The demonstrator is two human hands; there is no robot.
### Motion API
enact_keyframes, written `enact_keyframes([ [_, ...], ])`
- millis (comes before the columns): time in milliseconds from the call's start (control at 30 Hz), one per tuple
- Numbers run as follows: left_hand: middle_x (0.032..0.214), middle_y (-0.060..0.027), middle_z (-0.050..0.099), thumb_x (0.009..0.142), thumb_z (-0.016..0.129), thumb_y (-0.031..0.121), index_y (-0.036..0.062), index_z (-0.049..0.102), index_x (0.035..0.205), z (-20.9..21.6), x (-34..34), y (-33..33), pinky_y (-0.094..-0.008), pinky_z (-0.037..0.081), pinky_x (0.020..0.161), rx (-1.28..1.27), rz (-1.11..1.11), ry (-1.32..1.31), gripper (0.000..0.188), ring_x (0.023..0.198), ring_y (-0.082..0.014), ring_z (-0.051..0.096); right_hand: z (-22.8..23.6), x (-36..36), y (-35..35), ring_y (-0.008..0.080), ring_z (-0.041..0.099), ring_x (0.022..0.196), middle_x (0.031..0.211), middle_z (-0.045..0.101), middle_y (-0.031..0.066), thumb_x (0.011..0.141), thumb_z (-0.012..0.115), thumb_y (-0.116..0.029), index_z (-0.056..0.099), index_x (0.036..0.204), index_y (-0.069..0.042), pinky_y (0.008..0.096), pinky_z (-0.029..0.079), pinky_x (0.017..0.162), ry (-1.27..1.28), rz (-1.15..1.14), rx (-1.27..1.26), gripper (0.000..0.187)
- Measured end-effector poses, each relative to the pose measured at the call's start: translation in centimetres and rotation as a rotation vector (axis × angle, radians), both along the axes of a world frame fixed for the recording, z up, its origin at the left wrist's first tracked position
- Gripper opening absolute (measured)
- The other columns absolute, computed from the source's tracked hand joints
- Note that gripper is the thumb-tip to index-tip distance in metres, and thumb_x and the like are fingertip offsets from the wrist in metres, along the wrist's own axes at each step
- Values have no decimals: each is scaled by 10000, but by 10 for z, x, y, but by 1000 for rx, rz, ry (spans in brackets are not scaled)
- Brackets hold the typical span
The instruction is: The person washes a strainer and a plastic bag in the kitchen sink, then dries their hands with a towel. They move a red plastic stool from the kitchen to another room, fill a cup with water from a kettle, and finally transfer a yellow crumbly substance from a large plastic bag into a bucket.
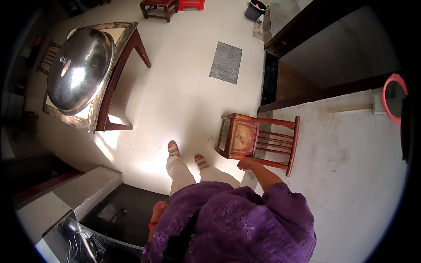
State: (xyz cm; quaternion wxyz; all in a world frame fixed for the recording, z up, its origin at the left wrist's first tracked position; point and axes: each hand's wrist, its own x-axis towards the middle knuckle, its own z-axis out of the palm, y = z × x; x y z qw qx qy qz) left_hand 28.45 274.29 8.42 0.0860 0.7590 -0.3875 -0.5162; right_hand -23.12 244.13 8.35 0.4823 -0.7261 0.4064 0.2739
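Observation:
My left hand [158, 209] hangs low by my hip, a red band at its wrist. It is near the dark counter top, and its fingers are mostly hidden. On the other side, my right hand [246, 164] is beside the near side of a reddish-brown wooden chair [244, 136]. Its fingers are curled in, and nothing shows in them. Whether it touches the chair, I cannot tell. The chair stands upright with its slatted back toward the right wall, its seat paint worn.
A large domed metal lid [81, 70] covers much of a wooden table [115, 85] at left. A grey mat [226, 62] lies on the floor ahead. Farther off are a dark bin [254, 12], a red plastic stool [190, 4] and a wooden stool [158, 8]. A pink-framed mirror [394, 98] hangs right.

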Motion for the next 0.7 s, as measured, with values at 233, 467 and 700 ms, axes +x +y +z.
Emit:
enact_keyframes([
  [233, 920, -165, 604, 683, 618, 349, 17, 604, 913, -35, 128, -58, -349, 452, 771, 159, -314, -101, 404, 892, -291, 572, 52, 92, -61, 147, 564, 545, 648, 608, 38, 714, 499, -157, 632, 794, -52, 295, 440, 480, 80, -428, 167, 188],
  [467, 1011, -156, 580, 691, 644, 341, 61, 582, 1012, 30, 166, -286, -343, 421, 854, 150, -353, -150, 431, 975, -277, 536, 8, 71, -93, 125, 562, 622, 705, 615, 10, 731, 562, -215, 666, 799, -112, 266, 441, 557, 92, -457, 236, 161],
  [700, 1025, -136, 580, 703, 610, 400, 66, 598, 988, -73, 142, -466, -335, 415, 859, 61, -260, 142, 438, 983, -273, 529, -52, 38, -164, 209, 607, 808, 856, 635, 86, 727, 553, -254, 653, 874, -118, 332, 461, 707, 333, -586, 309, 224],
])
